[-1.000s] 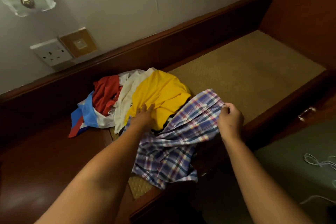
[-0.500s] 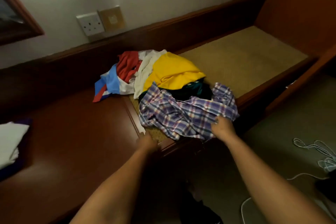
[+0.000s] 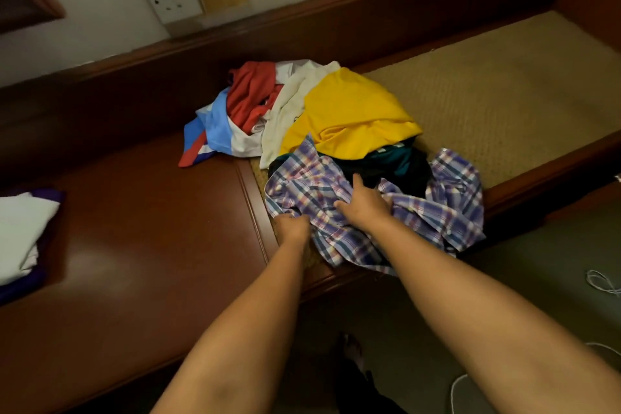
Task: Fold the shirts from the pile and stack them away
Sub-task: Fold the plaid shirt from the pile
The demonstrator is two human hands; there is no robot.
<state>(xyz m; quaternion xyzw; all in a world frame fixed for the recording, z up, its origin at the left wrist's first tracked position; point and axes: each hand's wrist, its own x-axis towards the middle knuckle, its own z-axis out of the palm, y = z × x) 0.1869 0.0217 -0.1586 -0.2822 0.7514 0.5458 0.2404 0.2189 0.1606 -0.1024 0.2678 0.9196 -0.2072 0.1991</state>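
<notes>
1. At nine o'clock, on the dark wooden surface [image 3: 141, 245]: a folded stack [image 3: 23, 232] of white cloth over purple, well apart from everything else. Judged to be finished shirts already put away.
2. At eleven o'clock, against the back rail: the pile [image 3: 302, 111] of unfolded shirts, red and blue-and-white at its left, cream in the middle, yellow on top at the right, something dark teal just under the yellow. Still several to go, so early in the task by this reckoning.
3. At the middle, spilling toward the near edge: the plaid shirt [image 3: 447, 208], crumpled, touching the pile's front and overhanging the woven mat [image 3: 504, 94] where it meets the edge.
4. Left hand [image 3: 293, 226] at the shirt's left hem: fingers curled tight round a bunch of plaid cloth.
5. Right hand [image 3: 364, 203] just beside it, toward one o'clock: laid on the bunched middle of the shirt, thumb spread wide; whether the fingers pinch cloth underneath cannot be told.
6. Step in hand, as a judgement: drawing the plaid shirt clear of the pile to fold it.
7. Next move calls for lifting it free without dragging the teal or yellow along, then spreading it flat on bare wood toward eight o'clock, collar and hem found first.
</notes>
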